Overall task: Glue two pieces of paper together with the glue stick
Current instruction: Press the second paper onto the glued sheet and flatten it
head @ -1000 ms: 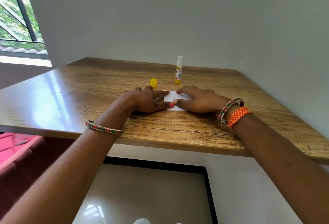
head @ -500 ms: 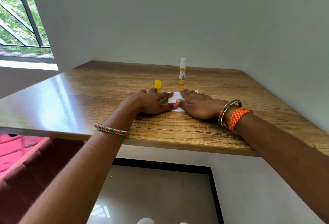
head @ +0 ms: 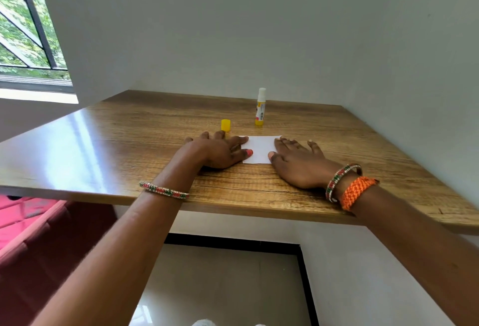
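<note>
Paper is lying flat on the wooden table, a white rectangle between your two hands; you are showing only one sheet face, so whether two pieces are stacked there cannot be told. Compared with half a second ago, your hands are sitting farther apart: the thumbs that were almost touching over the sheet are now separated, and far more of the white surface is showing between them. Your left hand is resting palm down with its fingers relaxed and fairly straight, the thumb tip and forefinger lying on the left edge of the sheet. Your right hand is spread flat, fingers wide and straight, pressing on the right edge with the thumb tip at the near corner. One glue stick is standing upright and uncapped behind the sheet, in the same spot as before, well apart from your hands. One yellow cap is standing just beyond your left fingertips, also unmoved. You are wearing three wrist bands in all: one beaded bangle on the left forearm, one beaded bangle and one orange woven band on the right wrist.
</note>
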Action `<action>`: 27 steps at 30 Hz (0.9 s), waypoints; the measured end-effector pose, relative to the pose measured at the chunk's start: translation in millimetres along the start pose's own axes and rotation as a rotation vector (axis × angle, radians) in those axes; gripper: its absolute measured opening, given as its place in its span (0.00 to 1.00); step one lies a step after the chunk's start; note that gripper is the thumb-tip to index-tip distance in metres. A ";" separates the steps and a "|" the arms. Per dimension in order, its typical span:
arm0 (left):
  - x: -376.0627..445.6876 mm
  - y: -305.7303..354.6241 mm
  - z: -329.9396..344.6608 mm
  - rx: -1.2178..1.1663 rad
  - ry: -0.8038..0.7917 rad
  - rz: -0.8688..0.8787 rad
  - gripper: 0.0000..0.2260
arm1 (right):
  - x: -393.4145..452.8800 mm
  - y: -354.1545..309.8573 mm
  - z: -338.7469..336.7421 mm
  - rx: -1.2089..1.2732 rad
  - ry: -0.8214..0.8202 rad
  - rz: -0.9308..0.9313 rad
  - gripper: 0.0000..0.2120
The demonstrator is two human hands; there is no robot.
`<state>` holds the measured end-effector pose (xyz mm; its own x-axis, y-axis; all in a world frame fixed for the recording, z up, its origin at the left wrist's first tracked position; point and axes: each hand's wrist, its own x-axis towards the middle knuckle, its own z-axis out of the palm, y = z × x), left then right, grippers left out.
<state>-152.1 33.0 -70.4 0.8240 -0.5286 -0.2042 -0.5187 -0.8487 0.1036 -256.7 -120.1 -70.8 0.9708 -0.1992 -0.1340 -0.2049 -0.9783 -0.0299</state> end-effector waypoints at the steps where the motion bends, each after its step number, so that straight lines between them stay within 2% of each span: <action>1: -0.8 0.3 -0.1 0.001 -0.001 0.000 0.27 | -5.1 2.4 2.1 0.002 0.010 -0.010 0.28; 10: 1.8 0.5 1.4 0.012 -0.001 -0.009 0.28 | -36.5 4.4 9.7 0.021 0.126 -0.145 0.25; 16: 1.4 0.0 1.5 0.017 0.009 0.000 0.27 | -36.0 -14.6 6.4 0.103 0.086 -0.279 0.25; 23: 2.9 -3.0 2.1 0.012 0.000 0.010 0.28 | -43.7 -12.1 6.6 -0.082 0.035 -0.156 0.33; 27: 3.6 -1.3 2.5 0.034 -0.011 -0.005 0.28 | -27.5 2.9 -2.8 -0.041 -0.032 -0.049 0.34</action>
<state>-149.0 32.3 -73.6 0.8243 -0.5237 -0.2152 -0.5220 -0.8501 0.0693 -283.7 -117.7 -64.4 0.9749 -0.1492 -0.1651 -0.1509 -0.9886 0.0028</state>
